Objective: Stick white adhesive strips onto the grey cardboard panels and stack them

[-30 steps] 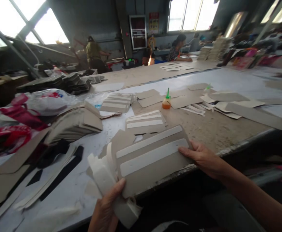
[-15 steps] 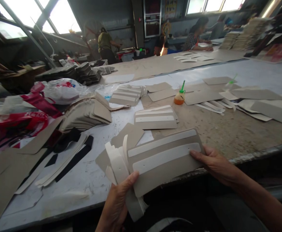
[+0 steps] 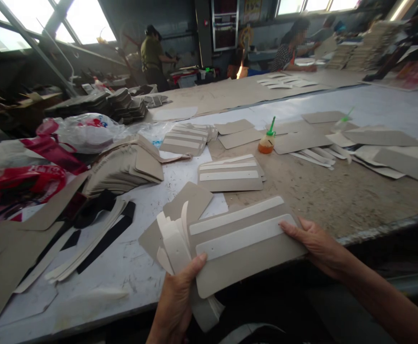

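Perhaps the bundled strips (image 3: 175, 242) could slip, because the left hand (image 3: 181, 290) grips them plus the grey panel (image 3: 243, 260), whose right end the right hand (image 3: 318, 242) pinches.

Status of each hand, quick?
Left hand: closed on white strips and the left end of the grey panel.
Right hand: closed on that panel's right end.
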{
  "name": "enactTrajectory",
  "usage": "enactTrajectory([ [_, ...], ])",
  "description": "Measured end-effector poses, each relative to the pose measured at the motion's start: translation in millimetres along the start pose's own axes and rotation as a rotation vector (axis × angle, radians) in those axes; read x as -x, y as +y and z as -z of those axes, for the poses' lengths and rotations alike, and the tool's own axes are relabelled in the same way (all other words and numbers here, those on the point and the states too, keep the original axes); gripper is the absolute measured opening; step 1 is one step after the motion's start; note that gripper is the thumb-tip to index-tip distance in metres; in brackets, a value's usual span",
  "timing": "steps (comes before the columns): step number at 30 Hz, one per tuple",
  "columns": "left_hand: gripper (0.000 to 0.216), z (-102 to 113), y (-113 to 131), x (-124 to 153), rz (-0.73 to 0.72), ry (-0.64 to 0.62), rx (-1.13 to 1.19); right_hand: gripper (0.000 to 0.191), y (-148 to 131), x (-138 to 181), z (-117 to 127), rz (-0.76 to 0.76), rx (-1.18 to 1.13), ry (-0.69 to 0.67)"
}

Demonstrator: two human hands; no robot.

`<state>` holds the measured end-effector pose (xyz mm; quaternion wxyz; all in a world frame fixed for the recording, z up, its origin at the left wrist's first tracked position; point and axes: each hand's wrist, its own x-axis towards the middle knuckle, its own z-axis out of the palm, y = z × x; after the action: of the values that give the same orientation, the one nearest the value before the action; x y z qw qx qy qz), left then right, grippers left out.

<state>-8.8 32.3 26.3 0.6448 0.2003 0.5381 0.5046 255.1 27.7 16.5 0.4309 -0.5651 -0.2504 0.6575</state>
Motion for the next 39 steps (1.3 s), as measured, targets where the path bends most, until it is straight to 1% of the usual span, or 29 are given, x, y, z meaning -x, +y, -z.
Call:
enactTrajectory([
  [4, 0.080, 0.2, -1.6, -2.3, -0.007, 0.022, 0.001, 0.040, 3.9, -3.1, -0.6, 0.016, 0.000, 0.022],
  [8, 0.079, 1.5, -3.7, -3.2, -0.005, 0.024, -0.009, 0.042, 8.3, -6.8, -1.8, 0.048, -0.023, 0.040],
  [11, 0.078, -0.4, -3.5, -2.1, 0.019, 0.041, -0.017, 0.046, 10.1, -8.0, -3.0, 0.059, -0.024, 0.048],
  [15, 0.074, -4.6, -2.6, -3.6, 0.067, 0.073, -0.004, 0.048, 7.7, -9.2, -3.4, 0.064, 0.005, 0.021],
  [17, 0.070, -4.3, -3.6, -7.7, 0.092, 0.084, 0.005, 0.048, 2.3, -11.9, -3.4, 0.073, 0.019, 0.013],
  [19, 0.055, -1.6, -5.5, -14.2, 0.121, 0.096, -0.014, 0.047, -7.2, -17.4, -4.2, 0.104, 0.030, 0.014],
  [21, 0.041, 2.2, -7.6, -21.6, 0.128, 0.048, -0.005, 0.044, -20.9, -26.8, -7.1, 0.150, 0.029, 0.011],
  [23, 0.040, 6.0, -9.1, -28.1, 0.104, -0.030, 0.040, 0.040, -37.7, -41.2, -12.1, 0.201, 0.024, 0.008],
  [25, 0.042, 8.8, -9.6, -32.0, 0.076, -0.067, 0.071, 0.036, -55.5, -61.2, -17.8, 0.266, 0.050, 0.022],
  [27, 0.042, 11.0, -9.6, -33.1, 0.073, -0.051, 0.063, 0.033, -71.7, -85.5, -21.5, 0.344, 0.180, 0.079],
  [29, 0.039, 13.3, -9.8, -32.5, 0.080, -0.031, 0.068, 0.032, -83.9, -110.0, -20.7, 0.409, 0.431, 0.183],
  [31, 0.035, 16.4, -10.5, -31.5, 0.087, -0.013, 0.088, 0.035, -90.4, -128.7, -15.6, 0.448, 0.648, 0.303],
  [32, 0.034, 18.2, -11.0, -31.1, 0.092, -0.005, 0.096, 0.039, -91.3, -134.2, -12.6, 0.492, 0.747, 0.375],
  [34, 0.032, 21.8, -12.3, -30.5, 0.098, 0.003, 0.108, 0.043, -88.5, -136.9, -10.1, 0.627, 0.935, 0.517],
  [35, 0.032, 23.3, -13.0, -30.2, 0.101, 0.002, 0.114, 0.040, -84.8, -134.7, -12.3, 0.690, 1.047, 0.543],
  [36, 0.032, 24.5, -13.6, -29.9, 0.103, 0.001, 0.119, 0.032, -79.6, -130.9, -17.5, 0.724, 1.147, 0.511],
  [37, 0.032, 25.4, -14.3, -29.4, 0.104, 0.004, 0.120, 0.024, -72.9, -126.4, -25.8, 0.711, 1.200, 0.418],
  [38, 0.032, 26.0, -15.0, -28.7, 0.104, 0.012, 0.118, 0.021, -65.0, -122.3, -37.2, 0.630, 1.173, 0.278],
  [39, 0.032, 26.4, -15.9, -27.8, 0.101, 0.027, 0.113, 0.022, -56.1, -119.2, -50.9, 0.519, 1.093, 0.135],
])
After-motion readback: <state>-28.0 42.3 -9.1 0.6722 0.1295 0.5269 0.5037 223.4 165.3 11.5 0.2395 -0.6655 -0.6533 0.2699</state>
